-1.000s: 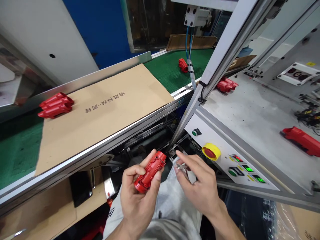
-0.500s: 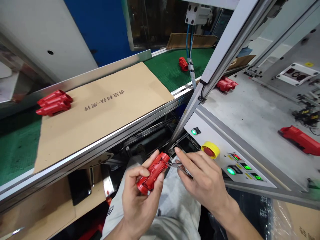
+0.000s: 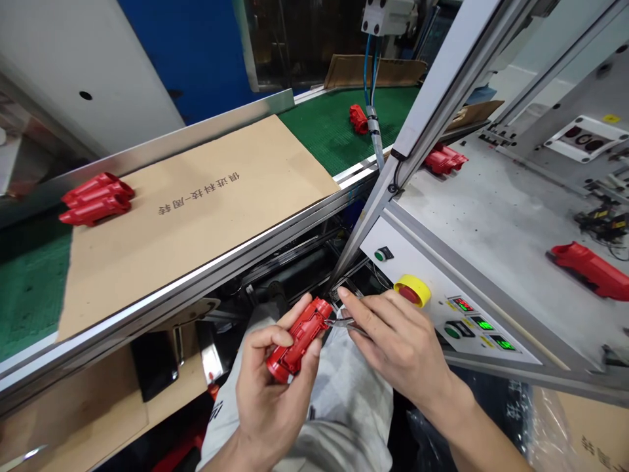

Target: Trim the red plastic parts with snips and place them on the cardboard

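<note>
Currently I log my left hand (image 3: 275,400) clamped around a red plastic housing (image 3: 297,341), my right hand (image 3: 400,347) pinching small steel pliers (image 3: 348,324), their tips just beside the housing's upper end; both hands close together.

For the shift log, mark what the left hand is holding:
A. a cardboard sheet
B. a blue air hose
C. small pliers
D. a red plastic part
D: the left hand wraps around the red plastic part, while the small pliers are in the right hand.
</note>
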A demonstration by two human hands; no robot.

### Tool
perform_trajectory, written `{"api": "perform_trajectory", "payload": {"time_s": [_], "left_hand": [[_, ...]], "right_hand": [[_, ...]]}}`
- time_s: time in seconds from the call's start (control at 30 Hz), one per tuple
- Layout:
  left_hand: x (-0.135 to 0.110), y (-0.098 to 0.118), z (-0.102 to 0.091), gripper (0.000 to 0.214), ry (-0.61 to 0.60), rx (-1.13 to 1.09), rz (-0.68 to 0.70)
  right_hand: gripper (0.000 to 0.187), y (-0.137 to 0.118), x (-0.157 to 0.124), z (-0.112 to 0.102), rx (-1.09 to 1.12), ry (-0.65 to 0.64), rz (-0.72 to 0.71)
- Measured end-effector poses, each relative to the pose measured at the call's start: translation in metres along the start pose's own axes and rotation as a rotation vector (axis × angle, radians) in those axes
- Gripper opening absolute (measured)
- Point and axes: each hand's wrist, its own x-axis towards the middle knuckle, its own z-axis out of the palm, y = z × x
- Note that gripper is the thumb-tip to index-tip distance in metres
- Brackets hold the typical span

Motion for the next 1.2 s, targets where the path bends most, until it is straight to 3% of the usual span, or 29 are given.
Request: {"api": "perform_trajectory", "payload": {"time_s": [0.3, 0.4, 0.47, 0.57, 0.63, 0.77, 1.0, 1.2], "left_hand": [[-0.002, 0.002, -0.002, 0.033, -0.011, 0.014, 0.012], [-0.002, 0.003, -0.004, 0.032, -0.022, 0.004, -0.024], [-0.001, 0.005, -0.006, 0.031, -0.035, -0.007, -0.066], [0.002, 0.007, -0.008, 0.031, -0.061, -0.023, -0.119], [0.004, 0.007, -0.009, 0.032, -0.085, -0.034, -0.136], [0.008, 0.006, -0.009, 0.031, -0.096, -0.034, -0.138], [0.013, 0.002, -0.017, 0.037, -0.192, 0.044, -0.167], [0.019, -0.001, -0.026, 0.047, -0.278, 0.23, -0.006]], "right_hand": [[0.052, -0.001, -0.005, 0.005, 0.032, 0.033, 0.004], [0.052, -0.001, -0.007, 0.011, 0.201, 0.076, 0.048], [0.04, -0.001, -0.008, 0.017, 0.56, 0.079, 0.269], [0.027, 0.001, -0.008, 0.022, 1.22, 0.045, 0.756], [0.032, 0.001, -0.008, 0.022, 1.36, 0.017, 0.913], [0.03, -0.004, -0.011, 0.015, 1.103, -0.061, 0.854], [0.024, -0.016, -0.016, 0.023, 1.044, -0.095, 0.701], [0.022, -0.015, -0.019, 0.028, 1.018, -0.072, 0.669]]}}
